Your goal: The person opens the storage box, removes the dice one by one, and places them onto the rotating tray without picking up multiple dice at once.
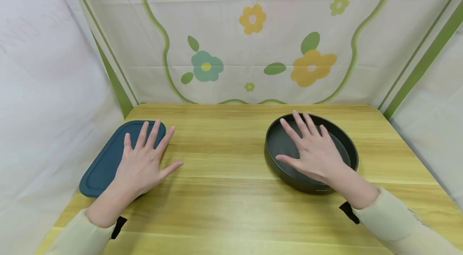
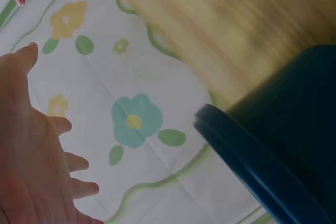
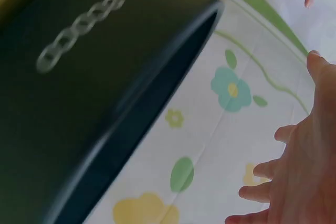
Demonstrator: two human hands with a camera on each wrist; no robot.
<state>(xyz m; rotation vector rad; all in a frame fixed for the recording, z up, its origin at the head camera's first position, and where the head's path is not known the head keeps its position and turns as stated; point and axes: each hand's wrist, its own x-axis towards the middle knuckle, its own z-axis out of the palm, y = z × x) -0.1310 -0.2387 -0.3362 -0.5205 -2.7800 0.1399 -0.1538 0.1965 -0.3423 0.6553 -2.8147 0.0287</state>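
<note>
My left hand (image 1: 139,166) is spread with straight fingers above a dark blue rounded box (image 1: 106,162) at the table's left side. The box's flat top has a raised rim, and its wall shows in the left wrist view, where the hand (image 2: 37,150) is apart from it. On the right stands a round black pan (image 1: 278,162) with a tall wall. Over it my right hand (image 1: 318,156) is held with fingers fanned out, holding nothing. A pale chain-like mark runs along the pan's outer wall (image 3: 105,93) in the right wrist view; any handle is hidden or absent.
Both things stand on a light wood-grain table (image 1: 220,190). Behind it hangs a white cloth (image 1: 224,26) printed with flowers and green lines. White sheets flank the table on the left (image 1: 47,106) and right (image 1: 434,86). Bare tabletop lies between box and pan.
</note>
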